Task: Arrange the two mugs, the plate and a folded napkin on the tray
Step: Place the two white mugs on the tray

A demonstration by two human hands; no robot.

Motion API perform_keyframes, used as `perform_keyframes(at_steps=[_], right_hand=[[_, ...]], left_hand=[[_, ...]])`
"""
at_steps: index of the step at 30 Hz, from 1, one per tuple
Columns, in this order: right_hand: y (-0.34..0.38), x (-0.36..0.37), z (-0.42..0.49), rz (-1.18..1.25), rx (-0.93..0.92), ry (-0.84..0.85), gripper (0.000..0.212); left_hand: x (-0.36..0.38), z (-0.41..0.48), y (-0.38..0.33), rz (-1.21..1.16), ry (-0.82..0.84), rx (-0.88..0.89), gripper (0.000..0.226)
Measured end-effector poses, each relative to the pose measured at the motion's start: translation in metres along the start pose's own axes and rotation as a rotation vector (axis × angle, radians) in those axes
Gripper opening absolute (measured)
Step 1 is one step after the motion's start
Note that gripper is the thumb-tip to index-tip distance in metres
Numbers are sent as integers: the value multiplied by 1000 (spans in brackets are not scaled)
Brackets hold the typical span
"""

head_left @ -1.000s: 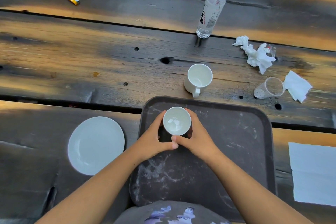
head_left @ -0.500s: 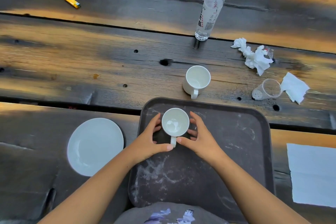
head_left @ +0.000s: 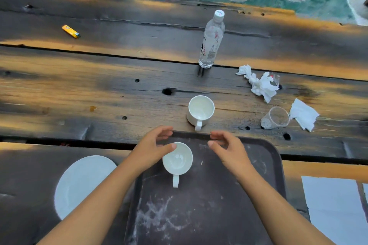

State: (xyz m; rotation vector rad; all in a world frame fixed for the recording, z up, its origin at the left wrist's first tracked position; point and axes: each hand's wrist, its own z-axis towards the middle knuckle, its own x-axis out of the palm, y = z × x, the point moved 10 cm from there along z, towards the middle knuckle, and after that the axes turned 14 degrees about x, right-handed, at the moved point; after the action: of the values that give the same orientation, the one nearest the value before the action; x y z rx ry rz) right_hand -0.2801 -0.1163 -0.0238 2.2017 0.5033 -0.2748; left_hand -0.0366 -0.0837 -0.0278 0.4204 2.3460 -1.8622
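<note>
One white mug (head_left: 177,160) stands upright near the far left corner of the dark tray (head_left: 229,205), its handle pointing toward me. My left hand (head_left: 153,147) hovers over its far left rim with fingers apart, holding nothing. Apart from the mug, my right hand (head_left: 227,148) is open above the tray's far edge. A second white mug (head_left: 201,110) stands on the wooden table just beyond the tray. The white plate (head_left: 79,185) lies left of the tray. A flat white napkin (head_left: 334,209) lies to the tray's right.
A water bottle (head_left: 212,41) stands farther back. Crumpled tissues (head_left: 258,83), a tipped clear plastic cup (head_left: 275,118) and another tissue (head_left: 303,114) lie at the right. A yellow lighter (head_left: 70,31) lies far left. The planks have gaps and holes.
Both hands have let go of the mug on the tray and moved away from me, toward the far edge, with fingers spread. The mug stays put, and the view has tilted up.
</note>
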Motion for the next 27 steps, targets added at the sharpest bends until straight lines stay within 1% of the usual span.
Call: perform_keyframes(at_steps=[2,4,8,13,16,18,21,23,25,27], right_hand=[[3,-14,14,51,14,-80,19],[7,-18,27,81,31,-72,22],[20,-16,45,37,31,0,46],[35,-8,60,-32,-25,101,73],[41,1,65,-43,-56,181,83],[44,7,69,-35,-68,226,89],[46,12,75,-1,-73,265,92],[48,14,78,27,-81,273,86],[51,15,79,44,-94,275,76],[52,16,80,59,-104,279,71]], left_hand=[[10,17,-5,12,55,13,52],[16,33,-7,20,64,5,61],[26,60,-8,42,65,-9,82],[38,84,-7,35,126,-13,93],[48,92,-2,-14,178,-36,111],[57,95,-1,-72,225,-45,118],[65,100,-1,-125,258,-29,118],[65,103,-1,-125,253,-17,116],[66,107,-3,-124,250,22,105],[66,109,-6,-114,247,55,92]])
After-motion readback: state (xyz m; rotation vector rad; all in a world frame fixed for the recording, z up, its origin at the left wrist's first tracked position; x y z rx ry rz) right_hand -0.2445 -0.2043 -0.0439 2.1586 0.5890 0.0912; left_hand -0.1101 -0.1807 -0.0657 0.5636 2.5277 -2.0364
